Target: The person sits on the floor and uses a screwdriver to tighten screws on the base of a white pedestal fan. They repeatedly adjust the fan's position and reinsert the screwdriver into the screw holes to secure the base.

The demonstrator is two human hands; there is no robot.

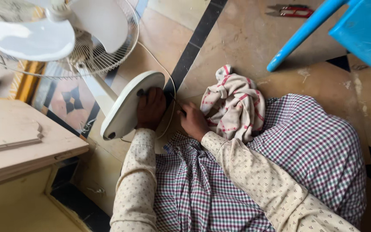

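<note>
Two hands at fan base (pixel 127 105) | left hand (pixel 150 108) clasps its edge | right hand (pixel 193 121) pinches thin tool (pixel 176 103)

The floor (pixel 245 38) is beige stone with a black inlaid stripe (pixel 196 41) running from the top centre down toward the middle. A red-handled pair of pliers (pixel 290 10) lies on it at the upper right, near a blue plastic chair leg (pixel 301 34). A red-striped cloth (pixel 232 103) lies bunched at centre.
</note>
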